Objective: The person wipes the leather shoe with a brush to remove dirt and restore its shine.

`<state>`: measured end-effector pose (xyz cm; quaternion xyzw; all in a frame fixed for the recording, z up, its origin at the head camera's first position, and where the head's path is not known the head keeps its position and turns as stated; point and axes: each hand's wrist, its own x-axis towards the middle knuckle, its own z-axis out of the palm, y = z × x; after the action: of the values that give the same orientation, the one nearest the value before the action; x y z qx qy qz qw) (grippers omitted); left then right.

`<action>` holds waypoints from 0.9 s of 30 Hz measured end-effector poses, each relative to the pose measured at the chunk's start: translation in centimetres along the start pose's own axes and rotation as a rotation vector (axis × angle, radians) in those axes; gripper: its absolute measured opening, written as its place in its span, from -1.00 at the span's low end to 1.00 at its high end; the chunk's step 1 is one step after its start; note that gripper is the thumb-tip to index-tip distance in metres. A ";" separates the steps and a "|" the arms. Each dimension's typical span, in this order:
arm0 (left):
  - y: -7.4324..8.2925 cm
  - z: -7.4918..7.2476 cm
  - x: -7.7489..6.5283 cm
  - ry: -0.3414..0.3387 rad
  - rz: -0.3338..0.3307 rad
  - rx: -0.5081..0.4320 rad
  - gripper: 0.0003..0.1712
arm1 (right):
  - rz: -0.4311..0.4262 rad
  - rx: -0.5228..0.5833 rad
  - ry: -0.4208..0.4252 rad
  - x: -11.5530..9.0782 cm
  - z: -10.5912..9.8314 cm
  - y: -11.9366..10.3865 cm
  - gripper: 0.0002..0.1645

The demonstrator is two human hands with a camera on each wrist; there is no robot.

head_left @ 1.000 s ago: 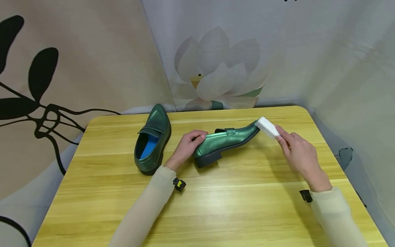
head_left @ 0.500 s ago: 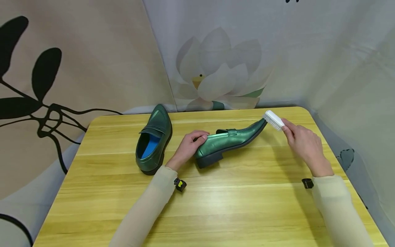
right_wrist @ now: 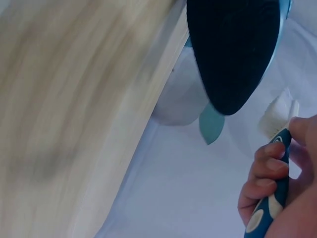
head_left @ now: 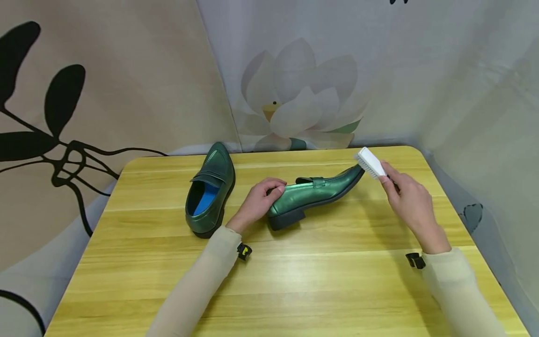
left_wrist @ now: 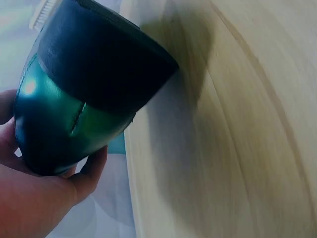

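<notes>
Two pale-sleeved forearms extend forward over one wooden table. Left hand clamps the heel end of one green loafer, toe raised. Right hand curls round one white-headed brush beside that toe; bristle contact unclear. One matching loafer, left of the left hand. One flower-printed backdrop, beyond both hands.

Head view: the bare right hand is concealing most of the blue-and-cream handle of the white-headed brush, whose head is masking the toe tip of the dark-soled, metallic-green loafer. Left wrist view: the top edge is cropping the loafer and brush, and the left edge is truncating the bare left hand. Right wrist view: the bottom edge is cutting off the handle.
</notes>
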<state>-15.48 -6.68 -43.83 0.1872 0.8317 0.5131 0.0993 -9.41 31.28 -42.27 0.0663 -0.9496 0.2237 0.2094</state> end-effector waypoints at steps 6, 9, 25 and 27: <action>0.1 0.3 0.0 0.061 0.047 -0.010 -0.70 | -0.019 0.020 0.047 -0.8 -0.1 -0.9 -0.46; 0.2 0.5 0.1 0.103 0.099 0.003 -0.73 | -0.034 0.050 0.095 -1.0 -0.1 -1.1 -0.46; 0.1 0.3 1.1 0.175 0.533 0.416 -0.84 | -0.025 0.076 0.132 -1.4 0.3 -1.0 -0.47; 0.0 0.1 1.0 0.133 0.537 0.443 -0.84 | -0.032 0.081 0.124 -1.5 0.5 -1.1 -0.47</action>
<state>-16.31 -6.18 -43.83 0.3825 0.8486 0.3390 -0.1367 -8.02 30.10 -42.87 0.0758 -0.9238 0.2621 0.2688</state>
